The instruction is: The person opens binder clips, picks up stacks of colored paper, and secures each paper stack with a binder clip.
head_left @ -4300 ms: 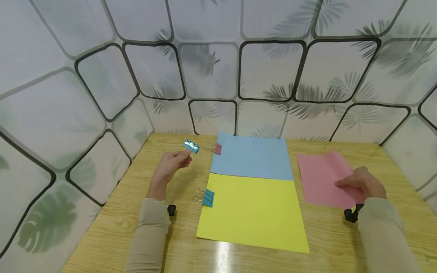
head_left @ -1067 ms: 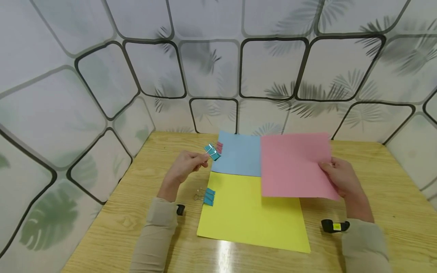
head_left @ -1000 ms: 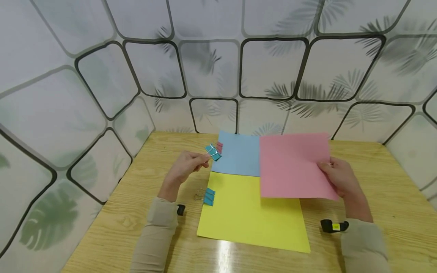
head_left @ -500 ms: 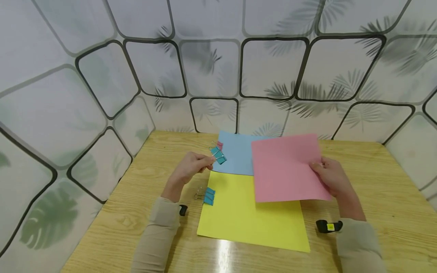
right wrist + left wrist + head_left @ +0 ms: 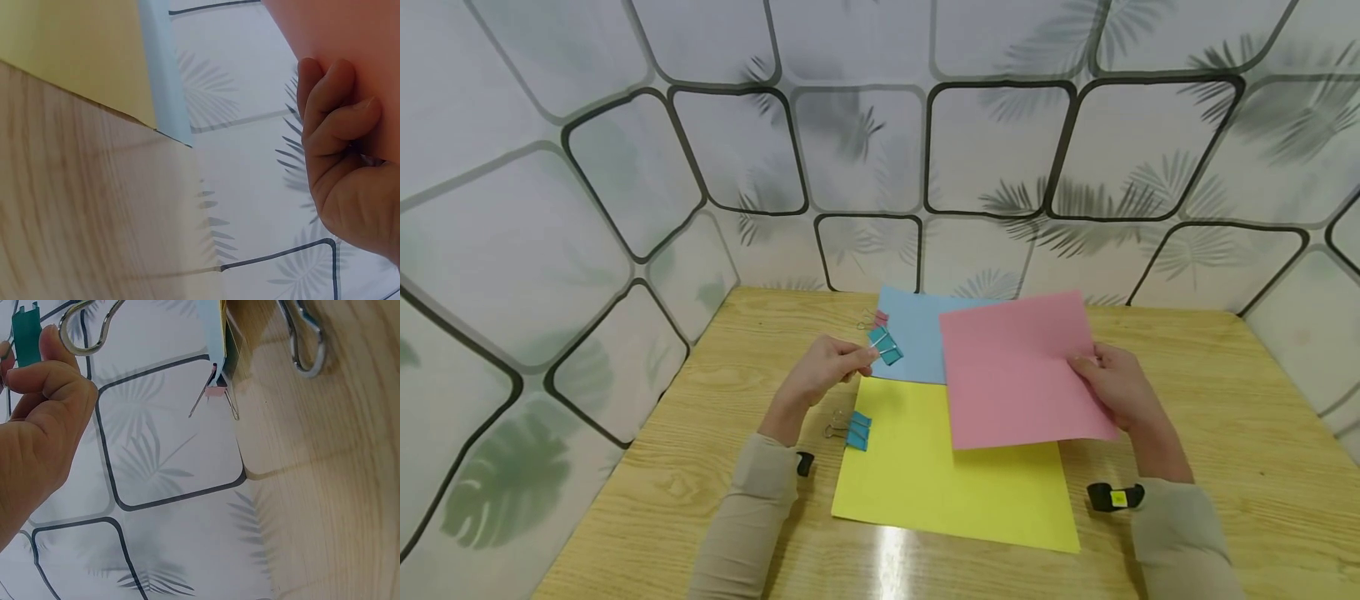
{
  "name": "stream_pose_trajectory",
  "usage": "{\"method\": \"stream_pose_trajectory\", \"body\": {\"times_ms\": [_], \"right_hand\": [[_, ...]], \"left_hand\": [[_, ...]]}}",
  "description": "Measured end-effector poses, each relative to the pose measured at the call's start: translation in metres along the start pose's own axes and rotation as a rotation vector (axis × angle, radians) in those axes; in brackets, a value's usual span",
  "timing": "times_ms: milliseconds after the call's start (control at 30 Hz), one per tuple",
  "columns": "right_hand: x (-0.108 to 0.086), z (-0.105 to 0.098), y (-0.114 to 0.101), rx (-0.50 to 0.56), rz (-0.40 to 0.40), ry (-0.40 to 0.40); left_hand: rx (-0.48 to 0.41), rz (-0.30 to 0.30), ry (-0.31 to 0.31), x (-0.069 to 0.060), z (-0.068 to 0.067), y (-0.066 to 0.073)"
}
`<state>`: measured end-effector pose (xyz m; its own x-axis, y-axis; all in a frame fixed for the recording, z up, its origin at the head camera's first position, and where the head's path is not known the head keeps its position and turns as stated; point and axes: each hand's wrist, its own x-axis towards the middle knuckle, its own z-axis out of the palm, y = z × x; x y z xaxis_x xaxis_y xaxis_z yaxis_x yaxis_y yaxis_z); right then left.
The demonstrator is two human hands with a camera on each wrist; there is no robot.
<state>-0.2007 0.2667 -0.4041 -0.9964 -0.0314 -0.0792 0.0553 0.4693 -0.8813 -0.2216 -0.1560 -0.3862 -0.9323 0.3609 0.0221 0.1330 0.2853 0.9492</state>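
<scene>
My left hand (image 5: 825, 372) pinches a teal binder clip (image 5: 886, 344) above the left edge of the blue sheet (image 5: 913, 333). In the left wrist view the same teal clip shows at the upper left beside the thumb. With my right hand (image 5: 1117, 385) I grip the right edge of a pink sheet (image 5: 1018, 375); in the right wrist view its fingers curl behind the paper. The pink sheet is raised and slightly tilted, covering part of the blue sheet and of the yellow sheet (image 5: 955, 500) lying nearer me.
A second teal binder clip (image 5: 858, 432) grips the yellow sheet's left edge. A pink binder clip (image 5: 878, 318) sits on the blue sheet's left edge, partly behind the held clip. The wooden table (image 5: 685, 483) meets a patterned wall (image 5: 865, 150) at the back.
The pink sheet was lifted off the table at right and brought left over the blue and yellow sheets. My left hand carried the teal clip rightward to the blue sheet's edge.
</scene>
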Motion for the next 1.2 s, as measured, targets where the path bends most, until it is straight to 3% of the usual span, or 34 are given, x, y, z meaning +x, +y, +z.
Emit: {"method": "stream_pose_trajectory", "body": {"times_ms": [500,833,1200], "right_hand": [[-0.003,0.005,-0.011,0.037,-0.002,-0.026],[-0.004,0.008,-0.013,0.06,-0.008,-0.042],[-0.005,0.011,-0.018,0.092,-0.011,-0.066]], "left_hand": [[0.048,-0.005,-0.01,0.001,0.006,0.002],[0.054,0.027,-0.084,0.0,0.008,0.001],[0.065,-0.005,-0.116,0.002,0.012,-0.001]]}}
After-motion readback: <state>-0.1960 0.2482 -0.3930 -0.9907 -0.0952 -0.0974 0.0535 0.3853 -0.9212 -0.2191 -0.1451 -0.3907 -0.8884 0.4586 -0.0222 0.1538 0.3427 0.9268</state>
